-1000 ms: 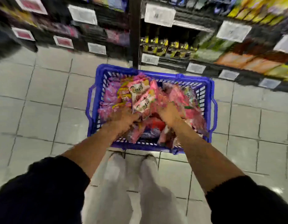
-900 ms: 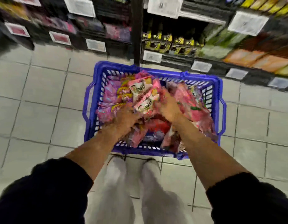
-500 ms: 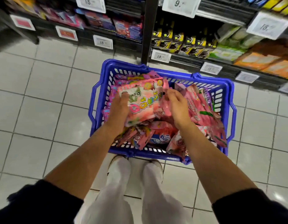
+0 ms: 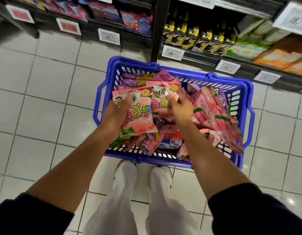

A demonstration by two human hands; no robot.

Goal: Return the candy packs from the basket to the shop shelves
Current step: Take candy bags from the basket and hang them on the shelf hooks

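Observation:
A blue plastic basket sits on the tiled floor in front of my feet, full of pink and purple candy packs. My left hand grips a pink peach candy pack by its left edge, lifted above the heap. Beside it, my right hand pinches a second pink peach pack at its right side. The two packs overlap a little in the middle. Lower packs are hidden under my hands and forearms.
Dark shop shelves run along the top, just behind the basket, holding pink and purple packs at left, black-and-yellow packs in the middle, green and orange boxes at right. White price tags line the shelf edges. Grey floor tiles lie to the left.
Both hands were buried in the heap of packs; each has come up holding a pink peach pack. The view has tilted up and closer to the shelves.

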